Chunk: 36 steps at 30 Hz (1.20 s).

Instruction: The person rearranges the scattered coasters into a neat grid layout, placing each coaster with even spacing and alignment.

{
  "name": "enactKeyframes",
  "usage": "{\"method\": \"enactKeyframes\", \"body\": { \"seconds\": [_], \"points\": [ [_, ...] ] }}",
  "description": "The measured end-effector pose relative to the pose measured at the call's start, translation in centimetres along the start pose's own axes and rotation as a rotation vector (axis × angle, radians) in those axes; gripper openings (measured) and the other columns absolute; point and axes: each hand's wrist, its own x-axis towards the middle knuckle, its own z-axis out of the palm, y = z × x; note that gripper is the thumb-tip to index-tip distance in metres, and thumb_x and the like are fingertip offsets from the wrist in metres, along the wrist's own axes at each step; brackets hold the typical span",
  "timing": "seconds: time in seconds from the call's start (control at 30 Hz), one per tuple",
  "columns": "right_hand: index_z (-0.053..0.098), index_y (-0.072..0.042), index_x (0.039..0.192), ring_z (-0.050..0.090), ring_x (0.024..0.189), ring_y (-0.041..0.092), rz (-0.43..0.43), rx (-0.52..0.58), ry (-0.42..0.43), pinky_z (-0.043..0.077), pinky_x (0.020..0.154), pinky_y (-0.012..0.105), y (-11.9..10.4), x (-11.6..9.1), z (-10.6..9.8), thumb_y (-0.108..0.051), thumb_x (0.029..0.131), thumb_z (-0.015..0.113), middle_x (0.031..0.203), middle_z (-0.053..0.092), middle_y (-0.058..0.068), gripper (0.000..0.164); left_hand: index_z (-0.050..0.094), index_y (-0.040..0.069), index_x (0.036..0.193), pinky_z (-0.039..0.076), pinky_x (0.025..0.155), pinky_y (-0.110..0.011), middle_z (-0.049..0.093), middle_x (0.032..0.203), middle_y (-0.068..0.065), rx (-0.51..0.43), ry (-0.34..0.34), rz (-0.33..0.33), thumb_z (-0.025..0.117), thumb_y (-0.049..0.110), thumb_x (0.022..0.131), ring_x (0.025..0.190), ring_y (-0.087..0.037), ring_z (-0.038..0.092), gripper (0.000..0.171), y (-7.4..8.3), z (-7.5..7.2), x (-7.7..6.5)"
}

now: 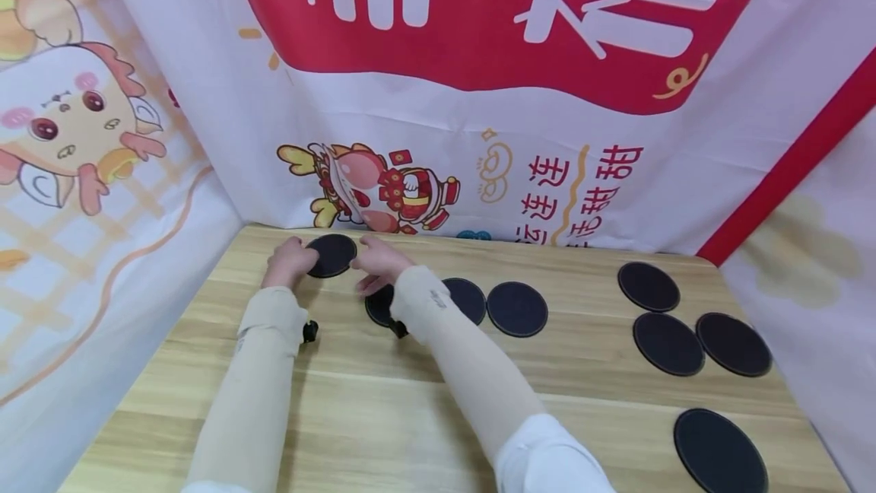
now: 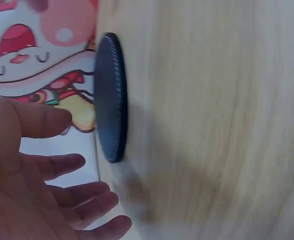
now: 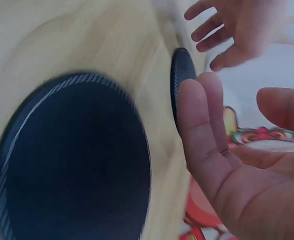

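A black round coaster [image 1: 332, 256] with a stitched edge lies near the back left of the wooden table. My left hand [image 1: 289, 261] is on its left side, fingers relaxed and apart from the coaster [image 2: 110, 97] in the left wrist view. On the other side is my right hand [image 1: 380, 259], its fingers loosely bent with nothing held in them. Whether its fingertips touch the rim cannot be told. Below the right hand lies a second coaster [image 3: 77, 165], partly hidden by the hand and sleeve in the head view.
Two more coasters, one partly behind the right sleeve [image 1: 467, 300] and one beside it [image 1: 517, 309], lie right of the hands. Several others are at the table's right, including a front one [image 1: 721, 450]. A printed cloth [image 1: 438, 109] hangs along the back edge.
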Motion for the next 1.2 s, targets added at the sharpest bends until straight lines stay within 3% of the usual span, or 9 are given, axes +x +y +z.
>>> {"method": "enactKeyframes", "body": {
  "seconds": [0.07,0.2,0.43,0.67,0.8,0.9,1.0,1.1,1.2],
  "points": [
    [0.017,-0.014,0.162,0.065,0.1,0.05,0.005,-0.01,-0.009,0.056,0.086,0.057,-0.3,1.0,1.3,-0.007,0.098,0.057,0.148,0.044,0.021,0.075,0.028,-0.013,0.15,0.027,0.109,-0.066,0.032,0.147,-0.041,0.022,-0.02,-0.019,0.042,0.021,0.09,0.131,-0.062,0.029,0.07,-0.1,0.1,0.2],
    [0.034,-0.015,0.157,0.065,0.096,0.054,-0.021,-0.037,-0.029,0.055,0.083,0.061,-0.5,2.1,3.4,-0.008,0.096,0.06,0.137,0.052,0.019,0.066,0.031,-0.014,0.148,0.031,0.106,-0.065,0.035,0.143,-0.042,0.022,-0.011,-0.008,0.046,0.022,0.088,0.127,-0.06,0.034,0.072,0.4,0.7,0.5],
    [0.039,-0.014,0.151,0.064,0.094,0.057,-0.054,0.045,0.003,0.055,0.081,0.063,-0.1,2.3,4.2,-0.008,0.093,0.061,0.112,0.06,0.011,0.062,0.042,-0.015,0.138,0.035,0.104,-0.063,0.042,0.135,-0.042,0.007,0.025,-0.007,0.046,0.022,0.088,0.123,-0.058,0.04,0.063,0.9,1.1,0.5],
    [0.023,-0.022,0.162,0.06,0.06,0.033,-0.028,0.085,0.179,0.057,0.079,0.059,0.0,2.5,4.2,-0.002,0.092,0.06,0.137,0.052,0.021,0.081,0.056,-0.019,0.117,0.044,0.096,-0.056,0.047,0.119,-0.039,-0.001,0.128,-0.048,0.042,0.016,0.088,0.109,-0.05,0.049,0.048,-0.2,0.8,0.3],
    [0.032,-0.02,0.159,0.052,0.048,0.019,-0.054,0.157,0.291,0.057,0.08,0.056,-0.1,2.6,3.8,0.003,0.09,0.057,0.129,0.057,0.02,0.078,0.059,-0.015,0.119,0.052,0.089,-0.048,0.053,0.123,-0.038,-0.146,0.196,-0.016,0.041,0.009,0.088,0.105,-0.045,0.056,0.043,0.3,0.6,0.3],
    [0.039,-0.015,0.156,0.052,0.049,0.016,-0.098,0.263,0.379,0.058,0.081,0.054,-0.4,2.4,3.0,0.006,0.088,0.055,0.114,0.063,0.025,0.072,0.052,-0.011,0.134,0.059,0.08,-0.045,0.052,0.13,-0.035,-0.36,0.173,-0.002,0.045,0.004,0.093,0.089,-0.036,0.064,0.044,1.3,0.3,0.1],
    [0.043,-0.009,0.153,0.05,0.051,0.015,-0.146,0.337,0.45,0.06,0.071,0.046,-0.8,1.8,1.9,0.007,0.09,0.054,0.118,0.064,0.022,0.066,0.042,-0.007,0.145,0.061,0.073,-0.042,0.048,0.132,-0.033,-0.555,0.112,-0.002,0.052,0.002,0.097,0.068,-0.023,0.064,0.05,2.3,0.1,-0.3],
    [0.046,-0.008,0.152,0.047,0.051,0.014,-0.179,0.316,0.488,0.056,0.06,0.034,-0.9,1.0,0.6,0.006,0.093,0.054,0.132,0.06,0.015,0.061,0.042,-0.004,0.147,0.061,0.068,-0.037,0.051,0.124,-0.03,-0.63,0.081,0.013,0.054,0.001,0.1,0.056,-0.013,0.061,0.049,3.3,0.3,-0.8],
    [0.054,-0.011,0.147,0.049,0.054,0.015,-0.208,0.249,0.486,0.058,0.061,0.035,-0.5,0.1,-0.8,0.005,0.095,0.052,0.137,0.057,0.011,0.054,0.043,-0.003,0.147,0.061,0.063,-0.033,0.055,0.115,-0.026,-0.664,0.06,0.043,0.054,0.001,0.101,0.055,-0.012,0.061,0.048,4.0,1.0,-1.3]
  ]
}}
